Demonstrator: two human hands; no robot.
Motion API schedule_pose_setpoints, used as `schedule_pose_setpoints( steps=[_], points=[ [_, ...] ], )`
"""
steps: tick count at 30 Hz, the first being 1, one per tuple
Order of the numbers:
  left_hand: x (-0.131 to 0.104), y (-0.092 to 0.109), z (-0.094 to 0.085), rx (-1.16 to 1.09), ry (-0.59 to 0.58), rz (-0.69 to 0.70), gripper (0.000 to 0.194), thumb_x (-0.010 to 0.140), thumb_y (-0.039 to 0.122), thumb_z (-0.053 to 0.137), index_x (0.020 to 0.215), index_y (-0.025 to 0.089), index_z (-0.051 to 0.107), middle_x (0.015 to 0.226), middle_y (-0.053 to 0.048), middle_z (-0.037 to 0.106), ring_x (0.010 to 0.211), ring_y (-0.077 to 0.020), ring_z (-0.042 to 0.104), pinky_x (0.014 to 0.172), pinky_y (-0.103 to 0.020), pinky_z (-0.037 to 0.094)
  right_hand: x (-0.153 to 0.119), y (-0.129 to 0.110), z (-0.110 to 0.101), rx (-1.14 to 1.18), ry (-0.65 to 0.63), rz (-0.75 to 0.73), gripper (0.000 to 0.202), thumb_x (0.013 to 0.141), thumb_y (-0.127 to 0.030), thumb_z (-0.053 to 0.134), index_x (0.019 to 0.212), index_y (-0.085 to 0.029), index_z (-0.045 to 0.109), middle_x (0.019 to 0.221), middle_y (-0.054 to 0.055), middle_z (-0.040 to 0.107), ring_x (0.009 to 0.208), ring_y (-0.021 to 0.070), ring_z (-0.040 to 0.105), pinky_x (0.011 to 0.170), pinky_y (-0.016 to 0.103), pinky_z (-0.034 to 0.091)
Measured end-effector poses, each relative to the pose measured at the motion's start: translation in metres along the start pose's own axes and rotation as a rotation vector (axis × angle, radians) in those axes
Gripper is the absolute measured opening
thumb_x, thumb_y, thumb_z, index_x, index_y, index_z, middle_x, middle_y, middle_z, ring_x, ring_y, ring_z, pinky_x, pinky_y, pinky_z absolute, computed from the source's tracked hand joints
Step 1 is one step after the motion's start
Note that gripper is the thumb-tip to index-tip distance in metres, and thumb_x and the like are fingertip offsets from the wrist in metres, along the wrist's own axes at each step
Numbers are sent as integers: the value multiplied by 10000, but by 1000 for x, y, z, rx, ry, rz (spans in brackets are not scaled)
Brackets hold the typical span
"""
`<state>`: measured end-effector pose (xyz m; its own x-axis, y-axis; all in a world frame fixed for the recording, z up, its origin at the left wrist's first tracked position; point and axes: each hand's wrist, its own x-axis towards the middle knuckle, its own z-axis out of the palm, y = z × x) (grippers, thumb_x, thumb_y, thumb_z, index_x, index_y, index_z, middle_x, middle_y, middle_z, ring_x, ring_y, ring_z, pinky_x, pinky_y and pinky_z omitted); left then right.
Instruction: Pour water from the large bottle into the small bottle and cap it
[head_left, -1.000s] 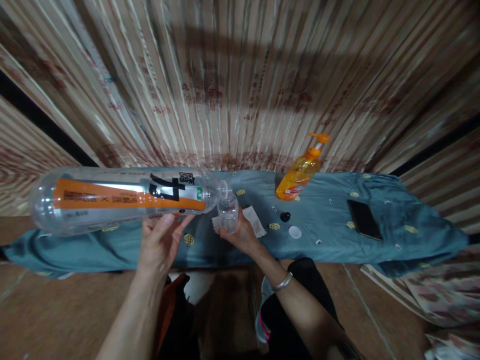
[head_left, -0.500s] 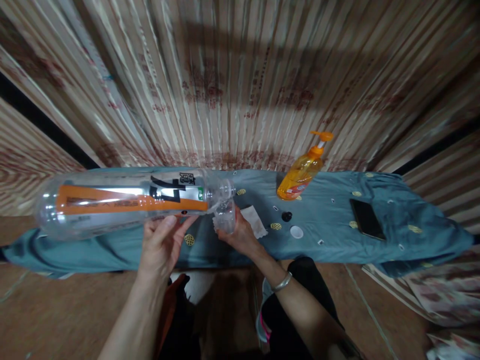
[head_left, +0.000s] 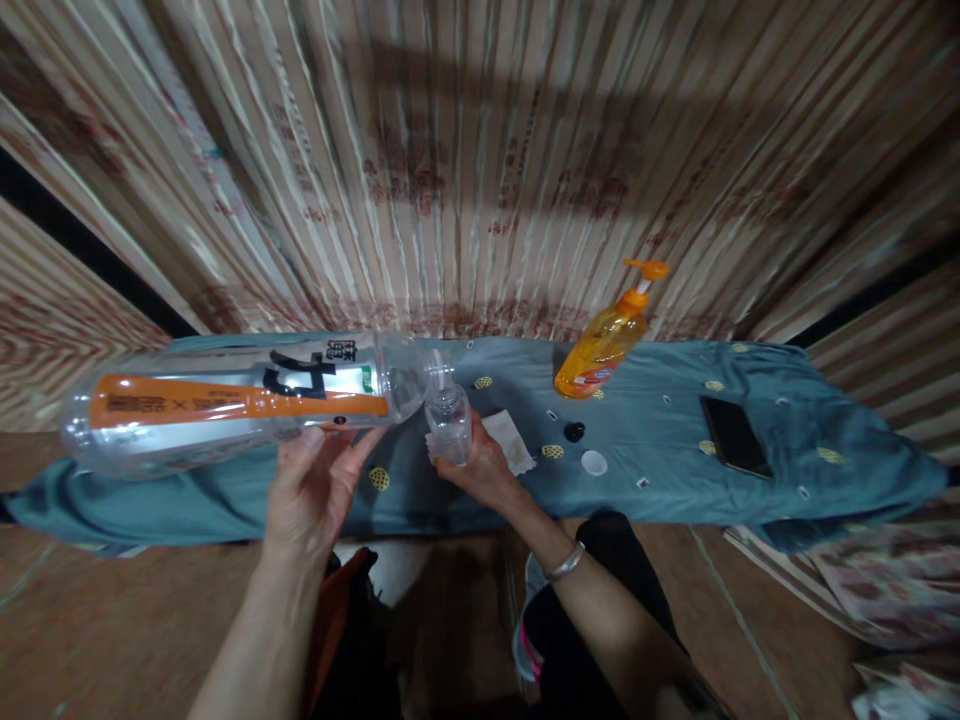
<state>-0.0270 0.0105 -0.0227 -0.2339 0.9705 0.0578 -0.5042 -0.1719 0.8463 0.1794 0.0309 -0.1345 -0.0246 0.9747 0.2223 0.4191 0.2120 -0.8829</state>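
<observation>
A large clear bottle (head_left: pixel 232 405) with an orange, white and black label lies nearly level in my left hand (head_left: pixel 319 475), its neck pointing right. The fingers of that hand support it from below. My right hand (head_left: pixel 484 465) grips a small clear bottle (head_left: pixel 450 425), which stands upright with its mouth up. The large bottle's mouth is just above the small one's; whether they touch I cannot tell. Behind my right hand, a white tissue (head_left: pixel 510 440) lies on the teal cloth.
An orange pump bottle (head_left: pixel 600 350) stands on the teal cloth (head_left: pixel 645 430). Near it lie a black cap (head_left: pixel 574 432) and a white round disc (head_left: pixel 594 463). A dark phone (head_left: pixel 735 437) rests farther right. A striped curtain (head_left: pixel 480 170) hangs behind.
The large bottle and my left hand have shifted left, and its mouth has moved left over the small bottle. My right hand has barely moved.
</observation>
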Motion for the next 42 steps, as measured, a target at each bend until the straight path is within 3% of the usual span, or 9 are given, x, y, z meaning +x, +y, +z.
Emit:
schedule_pose_setpoints(
  steps=[6, 12, 19, 27, 30, 35, 42],
  points=[
    [2, 3, -5, 27, -23, 2, 332, 613, 493, 1070, 783, 348, 824, 874, -1, 889, 1239, -391, 829, 1081, -584, 723, 0, 0, -1, 6, 0, 13, 955, 764, -319, 861, 1646, -151, 534, 1490, 206, 755, 1330, 435, 765, 1178, 665, 636],
    [2, 2, -9, 34, 2, 0, 309, 612, 460, 1071, 750, 342, 821, 796, 14, 866, 1072, -352, 866, 979, -532, 766, -1, 0, 0, 0, 9, 39, 938, 759, -318, 863, 1617, -118, 538, 1424, 224, 785, 1280, 435, 784, 1154, 668, 647],
    [-1, 4, -2, 14, 75, 7, 398, 495, 433, 1116, 703, 296, 805, 728, 19, 833, 811, -264, 837, 840, -455, 784, -1, 2, 0, -36, 15, 3, 920, 768, -286, 870, 1619, -189, 533, 1426, 182, 783, 1265, 418, 790, 1124, 654, 672],
    [-2, 5, -4, 23, 66, -27, 411, 498, 401, 1122, 706, 337, 773, 760, 50, 832, 913, -300, 843, 988, -579, 754, -1, -1, -1, -76, -13, 47, 934, 768, -304, 873, 1616, -137, 521, 1371, 203, 790, 1244, 423, 791, 1116, 652, 676],
    [-1, 3, -7, 12, 70, -13, 388, 517, 367, 1106, 731, 323, 785, 739, 40, 825, 836, -270, 831, 960, -565, 755, -1, -1, -1, -76, -8, 40, 927, 766, -298, 872, 1604, -113, 524, 1339, 214, 796, 1214, 426, 800, 1102, 661, 679],
    [-1, 2, -6, -2, 84, 7, 374, 507, 338, 1089, 673, 266, 762, 687, 55, 791, 720, -183, 774, 944, -492, 748, -1, 1, -1, -60, 5, 6, 896, 775, -298, 866, 1598, -178, 532, 1384, 179, 785, 1248, 419, 789, 1117, 663, 673],
    [-2, 3, -5, 7, 69, 21, 355, 525, 362, 1078, 692, 268, 779, 703, 46, 802, 737, -184, 775, 1035, -524, 715, 0, 1, -2, -38, 1, 4, 883, 758, -287, 873, 1566, -142, 549, 1365, 215, 788, 1242, 423, 794, 1110, 673, 676]
  ],
)
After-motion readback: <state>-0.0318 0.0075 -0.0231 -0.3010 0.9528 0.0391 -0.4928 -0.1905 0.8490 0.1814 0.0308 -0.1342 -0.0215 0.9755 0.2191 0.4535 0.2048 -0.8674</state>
